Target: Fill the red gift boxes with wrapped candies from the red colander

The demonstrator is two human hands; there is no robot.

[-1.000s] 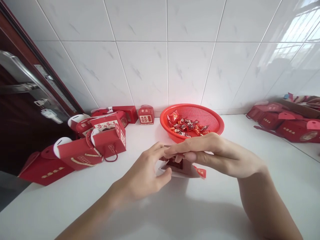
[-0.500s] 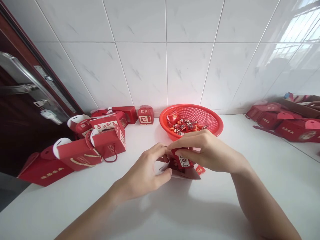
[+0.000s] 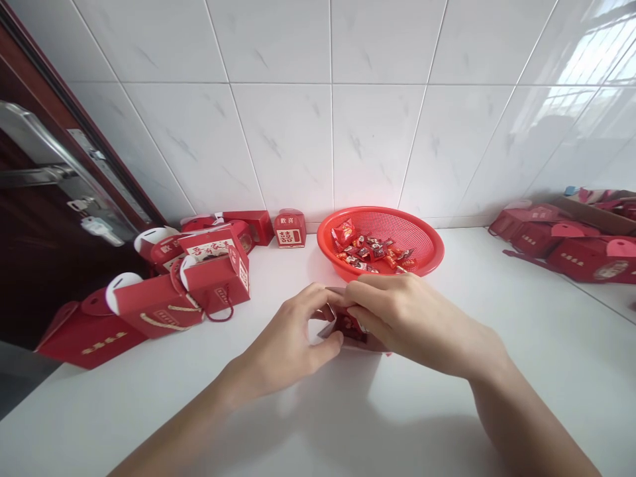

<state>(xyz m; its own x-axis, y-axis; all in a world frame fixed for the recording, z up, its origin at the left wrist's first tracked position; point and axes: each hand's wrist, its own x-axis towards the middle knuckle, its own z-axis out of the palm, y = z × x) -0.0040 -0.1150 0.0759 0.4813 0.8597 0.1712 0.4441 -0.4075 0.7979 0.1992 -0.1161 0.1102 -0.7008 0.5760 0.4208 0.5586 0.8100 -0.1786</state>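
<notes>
My left hand (image 3: 298, 331) grips the left side of a small open box (image 3: 360, 347), its thumb along the near edge and its fingers at the far one. Pale insides show on the box's flaps, and red wrapped candy (image 3: 349, 324) lies in it. My right hand (image 3: 417, 323) reaches over the opening from the right with its fingers pinched together. Only a sliver of a red and white candy packet shows beneath those fingertips; the hand covers the rest. Just behind the hands stands a red plastic basket (image 3: 415, 235) with wrapped candies (image 3: 368, 248) inside.
Several red gift boxes (image 3: 213, 268) cluster at the left, near the door (image 3: 30, 265). A small red box (image 3: 290, 229) stands against the tiled wall (image 3: 377, 146). More red boxes (image 3: 561, 245) and an open carton (image 3: 591, 207) sit at the far right.
My right hand has turned and lowered with the red packet into the box opening, so its fingers now hide most of it. My left hand stays nearly still on the box.
</notes>
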